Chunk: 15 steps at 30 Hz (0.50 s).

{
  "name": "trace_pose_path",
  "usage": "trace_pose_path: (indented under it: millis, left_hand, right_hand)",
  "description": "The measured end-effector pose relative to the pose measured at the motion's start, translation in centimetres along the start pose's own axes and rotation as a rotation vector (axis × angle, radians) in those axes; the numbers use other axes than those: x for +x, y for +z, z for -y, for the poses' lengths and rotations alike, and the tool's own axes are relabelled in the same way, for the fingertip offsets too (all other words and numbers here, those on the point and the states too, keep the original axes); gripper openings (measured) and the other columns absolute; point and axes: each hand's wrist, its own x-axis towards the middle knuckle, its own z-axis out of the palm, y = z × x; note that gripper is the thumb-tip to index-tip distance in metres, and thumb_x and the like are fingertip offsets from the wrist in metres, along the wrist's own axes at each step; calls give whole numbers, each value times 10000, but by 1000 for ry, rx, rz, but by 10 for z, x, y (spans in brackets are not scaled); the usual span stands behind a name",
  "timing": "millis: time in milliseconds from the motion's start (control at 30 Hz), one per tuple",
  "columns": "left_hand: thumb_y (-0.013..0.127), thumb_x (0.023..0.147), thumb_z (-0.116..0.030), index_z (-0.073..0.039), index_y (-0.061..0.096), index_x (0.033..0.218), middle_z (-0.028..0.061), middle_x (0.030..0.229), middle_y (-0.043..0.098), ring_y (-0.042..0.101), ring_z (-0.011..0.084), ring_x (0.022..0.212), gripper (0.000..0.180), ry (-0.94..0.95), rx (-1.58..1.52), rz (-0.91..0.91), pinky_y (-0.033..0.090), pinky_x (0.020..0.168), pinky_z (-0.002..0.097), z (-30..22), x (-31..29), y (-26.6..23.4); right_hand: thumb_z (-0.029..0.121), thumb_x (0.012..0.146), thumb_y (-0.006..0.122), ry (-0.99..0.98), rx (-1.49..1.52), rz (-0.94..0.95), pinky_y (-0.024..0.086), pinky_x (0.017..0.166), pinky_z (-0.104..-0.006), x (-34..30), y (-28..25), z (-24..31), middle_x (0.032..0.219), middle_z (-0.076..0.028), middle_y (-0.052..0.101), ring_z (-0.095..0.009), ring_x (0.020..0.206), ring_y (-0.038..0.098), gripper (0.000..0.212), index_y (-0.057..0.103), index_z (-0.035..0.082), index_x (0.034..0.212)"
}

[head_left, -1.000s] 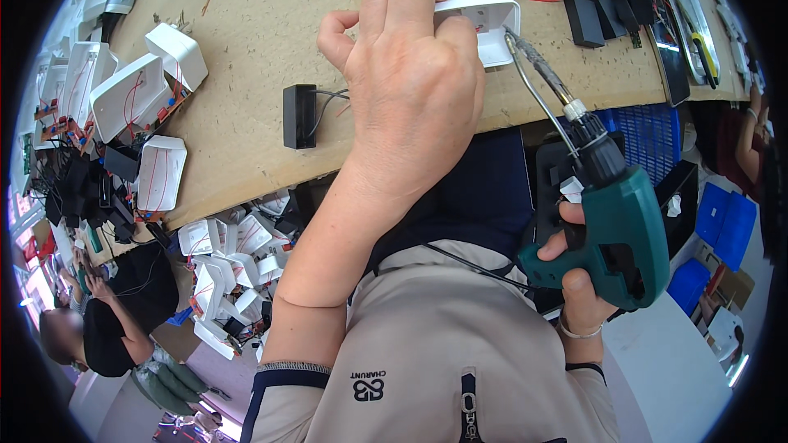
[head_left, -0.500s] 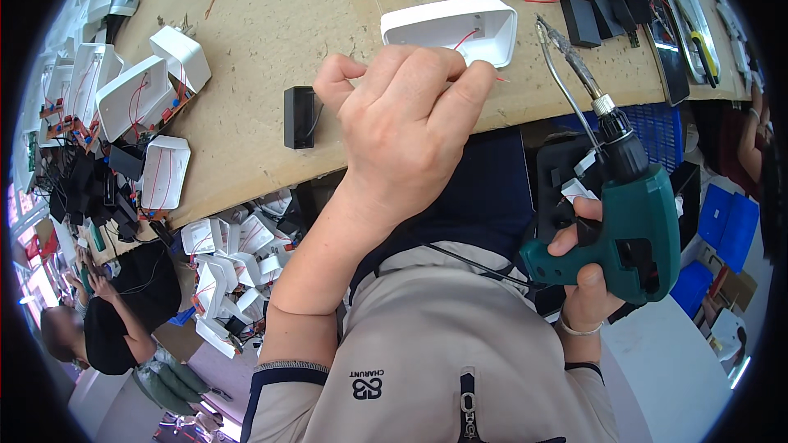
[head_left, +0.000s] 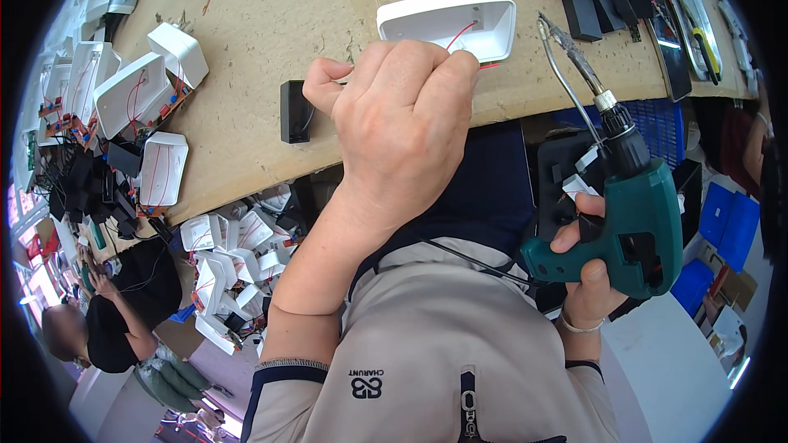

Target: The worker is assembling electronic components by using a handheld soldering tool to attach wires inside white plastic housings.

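Note:
My left hand (head_left: 402, 119) is closed with curled fingers above the table's near edge. A thin red wire (head_left: 461, 34) runs from inside a white open plastic housing (head_left: 501, 33) to its fingertips. The wire's end shows past the hand, so it appears pinched, though the grip itself is hidden. My right hand (head_left: 589, 279) is wrapped round the handle of a dark green soldering gun (head_left: 644, 217). The gun's tip and bent metal feed tube point up at the table, right of the housing. Left of my left hand stands a small black open box (head_left: 295, 111).
White housings with red wires and circuit boards (head_left: 135, 94) crowd the left of the table (head_left: 246, 49). Black boxes (head_left: 581, 15) lie at the far right, near yellow-handled pliers (head_left: 704, 56). Below the table edge are more white housings (head_left: 222, 275). Another person (head_left: 123, 312) works at left.
My left hand has shifted slightly left and up, and the wire's end has moved with it. The soldering gun has stayed almost still in my right hand.

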Motion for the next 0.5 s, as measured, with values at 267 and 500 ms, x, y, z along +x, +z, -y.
trace_pose_path:
  millis: [267,500]
  left_hand:
    - [634,632,-75,-153,557,747,-49,661,481,467,133,612,159,-25,-96,-99,205,659,356,1,-1,8]
    - [631,609,-80,-153,559,699,-49,658,477,471,131,617,137,-33,-50,-176,200,661,356,2,7,15]
  right_hand:
    - [324,737,682,-9,29,8,508,531,-240,-1,-1,0,1040,-230,526,-173,677,602,694,342,-67,1199]
    - [352,706,704,39,-32,13,494,538,-231,-4,-1,1,1009,-204,548,-159,661,593,680,405,-72,1146]
